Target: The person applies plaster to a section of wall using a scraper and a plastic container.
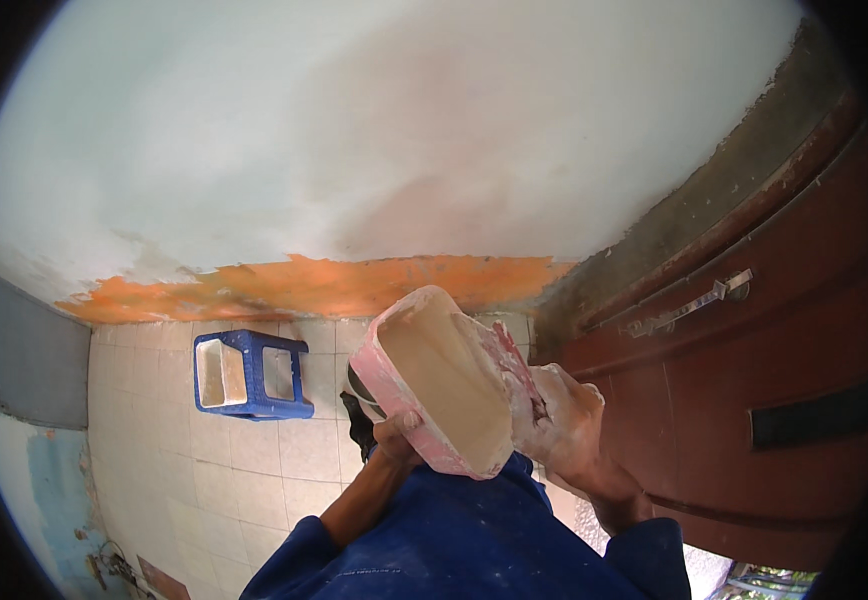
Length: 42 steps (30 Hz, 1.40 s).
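Note:
In front of my body is a pink, round-cornered tub (454, 383), tilted, its inside coated or filled with smooth beige paste. My left hand (397, 438) grips its lower left side. At the tub's right edge my right hand (564, 415), smeared with white, has its fingers closed round a flat red tool (510, 355) caked with the same white stuff. The tool's exact kind is hard to make out, and its far end passes behind or against the tub's rim.
A white-coated wall (254, 150) rises ahead, with a ragged orange strip (354, 285) along its foot. On the tiled floor (244, 490) to the left stands a blue plastic stool (259, 375) with a white tray (222, 373). A brown door (654, 420) with a handle (689, 305) is at the right.

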Each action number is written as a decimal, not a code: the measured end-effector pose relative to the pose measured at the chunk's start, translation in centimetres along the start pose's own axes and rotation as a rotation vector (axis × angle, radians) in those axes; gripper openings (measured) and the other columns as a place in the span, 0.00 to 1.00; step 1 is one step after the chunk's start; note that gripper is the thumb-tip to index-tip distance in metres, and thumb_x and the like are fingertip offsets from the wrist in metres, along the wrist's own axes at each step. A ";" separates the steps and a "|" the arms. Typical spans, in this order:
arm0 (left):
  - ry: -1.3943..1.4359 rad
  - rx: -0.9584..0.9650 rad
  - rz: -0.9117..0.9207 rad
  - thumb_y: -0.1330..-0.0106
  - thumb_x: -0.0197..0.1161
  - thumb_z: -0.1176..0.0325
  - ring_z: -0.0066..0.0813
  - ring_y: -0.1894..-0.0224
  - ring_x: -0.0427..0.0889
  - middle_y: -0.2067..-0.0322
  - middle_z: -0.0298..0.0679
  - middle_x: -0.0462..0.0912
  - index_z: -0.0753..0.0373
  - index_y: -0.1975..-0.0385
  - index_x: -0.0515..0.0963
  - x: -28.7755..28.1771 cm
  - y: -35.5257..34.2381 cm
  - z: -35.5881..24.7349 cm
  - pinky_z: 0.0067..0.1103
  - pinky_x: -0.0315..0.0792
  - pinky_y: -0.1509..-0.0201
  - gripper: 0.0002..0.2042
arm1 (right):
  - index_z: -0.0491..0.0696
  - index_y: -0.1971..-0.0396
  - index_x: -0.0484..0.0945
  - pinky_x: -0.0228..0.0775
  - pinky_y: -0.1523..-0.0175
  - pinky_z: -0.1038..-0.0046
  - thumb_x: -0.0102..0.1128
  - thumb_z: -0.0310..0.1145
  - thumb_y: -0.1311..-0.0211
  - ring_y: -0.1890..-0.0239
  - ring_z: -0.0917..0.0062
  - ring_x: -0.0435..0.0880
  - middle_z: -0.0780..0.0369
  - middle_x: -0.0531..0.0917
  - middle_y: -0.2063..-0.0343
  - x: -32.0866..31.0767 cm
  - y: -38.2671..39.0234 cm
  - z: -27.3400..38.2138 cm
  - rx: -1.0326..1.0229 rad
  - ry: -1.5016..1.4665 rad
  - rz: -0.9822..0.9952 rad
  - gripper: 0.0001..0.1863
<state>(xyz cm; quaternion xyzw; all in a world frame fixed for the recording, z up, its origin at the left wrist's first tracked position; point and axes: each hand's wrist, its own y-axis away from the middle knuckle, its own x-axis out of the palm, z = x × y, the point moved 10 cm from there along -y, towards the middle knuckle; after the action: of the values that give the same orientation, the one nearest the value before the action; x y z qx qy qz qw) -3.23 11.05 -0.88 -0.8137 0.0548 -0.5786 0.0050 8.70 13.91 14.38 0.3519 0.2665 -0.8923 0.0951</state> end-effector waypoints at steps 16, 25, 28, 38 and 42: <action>0.058 -0.101 0.053 0.57 0.60 0.70 0.42 0.50 0.70 0.51 0.49 0.68 0.69 0.45 0.55 0.2 -0.4 1.3 0.35 0.68 0.47 0.35 | 0.43 0.83 0.66 0.63 0.81 0.65 0.55 0.27 0.51 0.86 0.59 0.71 0.54 0.70 0.86 2.0 -1.9 -0.9 0.021 -0.001 -0.023 0.09; 0.037 -0.044 0.037 0.59 0.60 0.68 0.41 0.51 0.72 0.52 0.48 0.69 0.69 0.45 0.56 1.6 -0.6 0.5 0.33 0.69 0.49 0.36 | 0.44 0.81 0.68 0.67 0.76 0.65 0.53 0.27 0.49 0.81 0.60 0.73 0.55 0.72 0.82 0.0 -1.0 0.3 0.131 0.040 0.109 0.06; 0.073 -0.071 0.022 0.59 0.60 0.68 0.41 0.52 0.72 0.52 0.48 0.69 0.69 0.45 0.56 0.4 -0.5 1.2 0.33 0.69 0.49 0.36 | 0.44 0.78 0.69 0.69 0.73 0.66 0.53 0.27 0.49 0.79 0.60 0.75 0.54 0.73 0.79 0.9 -0.3 -0.1 0.142 0.112 0.141 0.04; 0.094 -0.073 -0.004 0.61 0.61 0.66 0.42 0.54 0.73 0.53 0.49 0.70 0.69 0.46 0.57 -0.7 -0.6 2.0 0.34 0.71 0.51 0.37 | 0.45 0.73 0.69 0.70 0.64 0.62 0.49 0.31 0.46 0.77 0.56 0.75 0.53 0.75 0.71 3.1 0.5 -1.0 0.185 0.067 0.234 0.06; 0.128 -0.108 0.006 0.61 0.61 0.65 0.42 0.54 0.74 0.53 0.49 0.70 0.70 0.47 0.58 -0.7 -0.3 1.4 0.34 0.71 0.51 0.36 | 0.45 0.76 0.68 0.71 0.72 0.65 0.52 0.26 0.51 0.76 0.61 0.75 0.55 0.73 0.75 1.9 -0.4 -0.1 0.244 0.107 0.258 0.03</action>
<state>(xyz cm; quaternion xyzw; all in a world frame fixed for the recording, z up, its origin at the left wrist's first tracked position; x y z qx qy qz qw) -2.08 11.37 -2.00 -0.7739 0.0884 -0.6258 -0.0406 7.21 14.34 13.22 0.4388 0.1138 -0.8784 0.1511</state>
